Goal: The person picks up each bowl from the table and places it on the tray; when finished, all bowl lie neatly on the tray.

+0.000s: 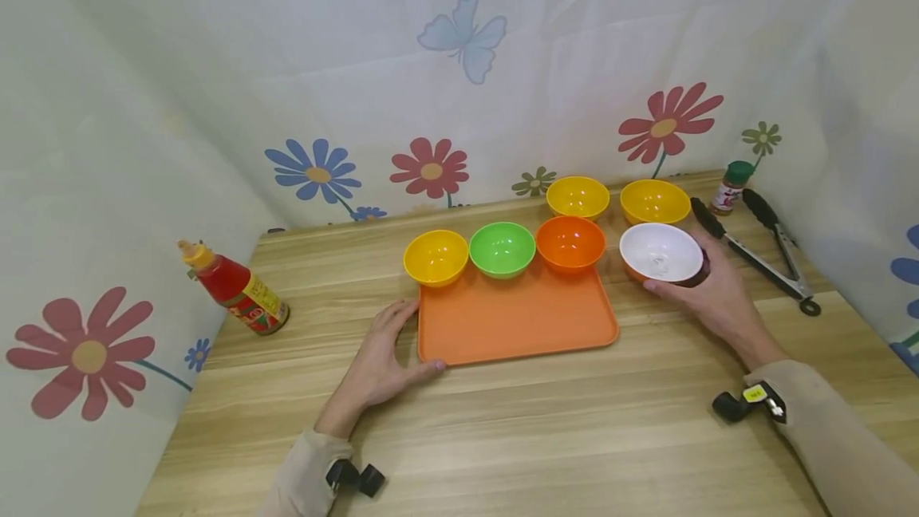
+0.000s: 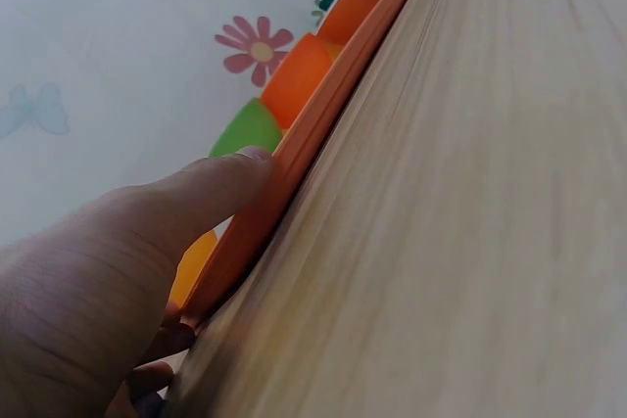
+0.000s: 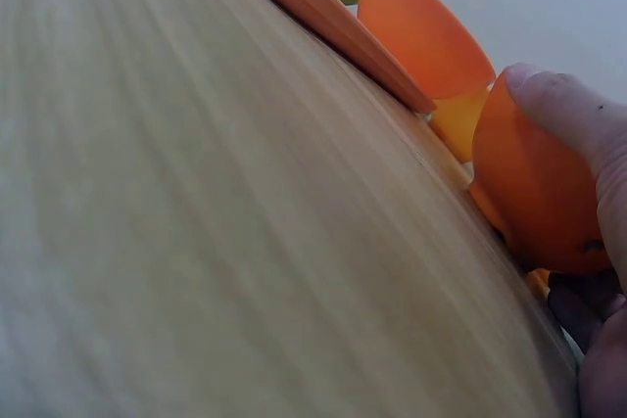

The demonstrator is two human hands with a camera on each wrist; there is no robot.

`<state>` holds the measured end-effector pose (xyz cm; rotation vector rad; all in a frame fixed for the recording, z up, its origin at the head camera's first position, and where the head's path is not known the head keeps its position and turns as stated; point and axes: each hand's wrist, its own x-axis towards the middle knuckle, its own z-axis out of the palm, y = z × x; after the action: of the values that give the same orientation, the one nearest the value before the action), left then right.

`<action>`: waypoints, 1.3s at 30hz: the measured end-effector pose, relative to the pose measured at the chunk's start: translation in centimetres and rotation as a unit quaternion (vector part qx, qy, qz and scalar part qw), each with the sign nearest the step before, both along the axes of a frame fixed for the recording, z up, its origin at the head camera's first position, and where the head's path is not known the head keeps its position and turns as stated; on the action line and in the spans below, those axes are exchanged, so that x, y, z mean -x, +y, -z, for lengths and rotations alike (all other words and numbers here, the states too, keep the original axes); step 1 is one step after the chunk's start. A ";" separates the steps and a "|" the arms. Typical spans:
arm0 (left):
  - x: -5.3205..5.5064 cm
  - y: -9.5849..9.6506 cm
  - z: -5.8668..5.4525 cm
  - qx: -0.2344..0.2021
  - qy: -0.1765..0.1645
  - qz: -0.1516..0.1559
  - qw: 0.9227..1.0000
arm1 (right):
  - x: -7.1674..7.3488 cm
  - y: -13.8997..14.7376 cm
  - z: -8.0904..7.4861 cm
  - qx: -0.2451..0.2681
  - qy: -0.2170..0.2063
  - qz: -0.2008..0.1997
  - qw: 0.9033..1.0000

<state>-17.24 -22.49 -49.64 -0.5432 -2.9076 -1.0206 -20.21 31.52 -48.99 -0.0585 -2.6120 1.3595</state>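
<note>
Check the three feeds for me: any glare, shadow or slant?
Head: glints inside the green bowl and the orange bowl; left wrist: steeply slanted, dark shadow along the orange tray; right wrist: slanted too, lower fingers by the white-lined bowl in shade.

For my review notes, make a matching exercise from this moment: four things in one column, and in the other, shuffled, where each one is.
1. Round orange bowl with a white interior
2. Glossy round green bowl
3. Red sauce bottle with a yellow cap
4. Flat rectangular orange tray

A. Between a round yellow bowl and an all-orange round bowl
B. Touched at one corner by the left hand
C. Held in the right hand
D. On the left side of the wooden table

Pairs: 1-C, 2-A, 3-D, 4-B
</note>
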 end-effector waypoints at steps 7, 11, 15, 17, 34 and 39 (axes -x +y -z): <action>0.2 0.0 -0.1 0.001 -0.007 -0.002 1.000 | -0.1 0.0 -0.1 0.010 0.010 -0.002 1.000; 0.3 0.1 -0.2 0.000 -0.011 -0.003 1.000 | -0.1 0.0 -0.1 0.011 0.013 -0.001 1.000; 0.2 0.1 -0.1 0.001 -0.014 -0.006 1.000 | -0.1 0.0 -0.1 0.014 0.011 0.000 1.000; 0.2 0.1 -0.1 0.001 -0.015 -0.007 1.000 | -0.1 0.0 -0.1 0.019 0.010 0.002 1.000; -0.3 -0.2 -0.1 0.001 -0.026 -0.012 1.000 | -1.1 -2.1 -2.8 0.067 0.035 -0.007 0.997; -0.2 -0.1 -0.2 0.003 -0.020 -0.009 1.000 | -0.9 -3.1 -4.0 0.068 0.061 -0.024 0.996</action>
<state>-17.08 -22.57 -49.46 -0.5012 -2.9458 -1.0325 -19.26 28.43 -44.95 0.0661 -2.4330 1.5047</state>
